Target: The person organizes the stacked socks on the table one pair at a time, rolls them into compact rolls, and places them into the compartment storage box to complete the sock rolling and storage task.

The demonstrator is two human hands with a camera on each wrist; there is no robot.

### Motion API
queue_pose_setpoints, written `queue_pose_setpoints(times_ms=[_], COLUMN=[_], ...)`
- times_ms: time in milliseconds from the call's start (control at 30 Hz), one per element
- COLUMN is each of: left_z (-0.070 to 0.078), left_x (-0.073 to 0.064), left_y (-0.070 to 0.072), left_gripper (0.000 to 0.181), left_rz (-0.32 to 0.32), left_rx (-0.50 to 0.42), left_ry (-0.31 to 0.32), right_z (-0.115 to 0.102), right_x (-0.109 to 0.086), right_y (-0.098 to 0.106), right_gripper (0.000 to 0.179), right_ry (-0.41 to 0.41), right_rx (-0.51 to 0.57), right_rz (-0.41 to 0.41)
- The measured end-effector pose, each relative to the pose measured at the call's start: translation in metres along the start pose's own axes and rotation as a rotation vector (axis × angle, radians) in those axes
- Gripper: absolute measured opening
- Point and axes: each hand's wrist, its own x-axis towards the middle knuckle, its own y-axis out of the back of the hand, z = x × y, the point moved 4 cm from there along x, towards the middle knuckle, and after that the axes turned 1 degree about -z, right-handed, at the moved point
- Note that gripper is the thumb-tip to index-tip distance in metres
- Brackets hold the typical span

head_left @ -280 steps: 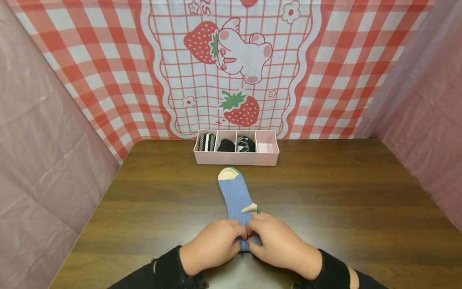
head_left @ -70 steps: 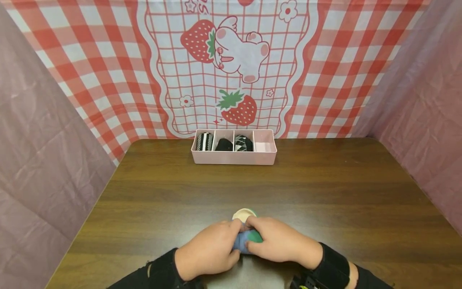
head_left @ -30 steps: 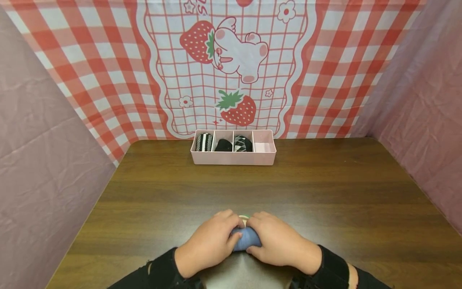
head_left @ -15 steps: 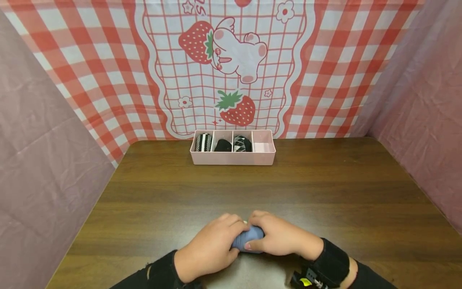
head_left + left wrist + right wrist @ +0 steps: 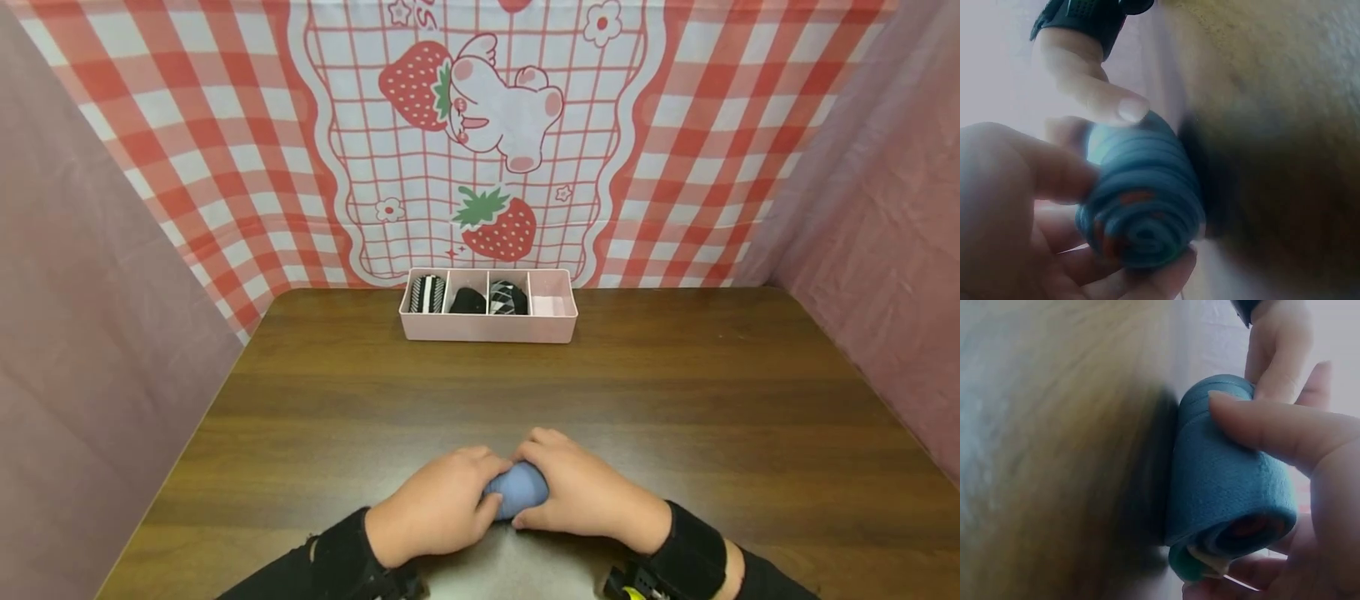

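Note:
A blue sock (image 5: 519,490), rolled into a tight bundle, lies on the wooden table close to its front edge. My left hand (image 5: 442,504) grips its left end, thumb on the near side and fingers on the far side. At the right end, my right hand (image 5: 588,492) holds the roll between thumb and fingers. Spiral layers of the rolled sock (image 5: 1141,219) show at one end in the left wrist view. From the right wrist, a green and cream bit of the sock (image 5: 1194,562) sticks out beneath the roll.
A pink divided box (image 5: 489,329) stands at the table's back. Striped socks (image 5: 427,295), black socks (image 5: 468,302) and diamond-patterned socks (image 5: 508,298) fill three compartments; bare pink floor shows in the rightmost. A red checked cloth (image 5: 247,150) hangs behind the table (image 5: 360,392).
The blue sock lay flat, toe away from me, and has been rolled up toward the front edge into a compact bundle. Lately both hands have shifted slightly around it. The box stays put.

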Motion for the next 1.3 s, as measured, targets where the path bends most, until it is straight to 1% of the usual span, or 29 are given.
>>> queue_pose_setpoints(times_ms=[100, 167, 300, 500, 567, 633, 733, 800, 900, 1000, 1067, 1167, 1300], left_z=[-0.001, -0.003, -0.006, -0.007, -0.006, -0.004, 0.0, 0.003, 0.004, 0.004, 0.003, 0.002, 0.001], left_x=[0.001, 0.002, 0.003, 0.003, 0.003, 0.002, 0.001, 0.001, 0.001, 0.0, 0.001, 0.001, 0.001], left_y=[-0.001, -0.002, -0.003, -0.002, -0.001, 0.001, 0.004, 0.005, 0.005, 0.005, 0.004, 0.003, 0.003], left_gripper=[0.032, 0.032, 0.033, 0.033, 0.031, 0.028, 0.023, 0.022, 0.021, 0.021, 0.02, 0.019, 0.016], left_rz=[-0.026, -0.041, -0.053, -0.045, -0.021, 0.021, 0.09, 0.117, 0.131, 0.124, 0.113, 0.099, 0.123], left_rx=[-0.024, -0.052, -0.113, -0.132, -0.127, -0.111, -0.075, -0.047, -0.014, 0.005, 0.011, 0.01, 0.033], left_ry=[0.018, 0.039, 0.083, 0.11, 0.105, 0.085, 0.026, -0.005, -0.026, -0.019, -0.007, 0.012, 0.02], right_z=[-0.003, -0.005, -0.007, -0.006, -0.005, -0.004, -0.002, -0.001, 0.0, 0.0, 0.0, -0.001, -0.001], right_x=[0.0, -0.001, -0.003, -0.003, -0.003, -0.003, -0.003, -0.003, -0.003, -0.002, -0.002, -0.001, -0.001], right_y=[0.001, 0.002, 0.003, 0.003, 0.004, 0.005, 0.007, 0.007, 0.006, 0.005, 0.004, 0.005, 0.008], right_gripper=[0.046, 0.047, 0.048, 0.04, 0.039, 0.038, 0.036, 0.036, 0.037, 0.037, 0.037, 0.042, 0.048], right_ry=[0.004, 0.002, -0.007, 0.019, 0.024, 0.021, 0.018, 0.01, -0.003, -0.011, -0.014, -0.018, -0.037], right_rx=[-0.068, -0.083, -0.074, -0.058, -0.052, -0.042, -0.021, -0.015, -0.016, -0.027, -0.024, -0.026, -0.052], right_rz=[0.012, 0.019, 0.033, 0.03, 0.024, 0.013, -0.002, -0.014, -0.024, -0.011, 0.011, 0.066, 0.129])
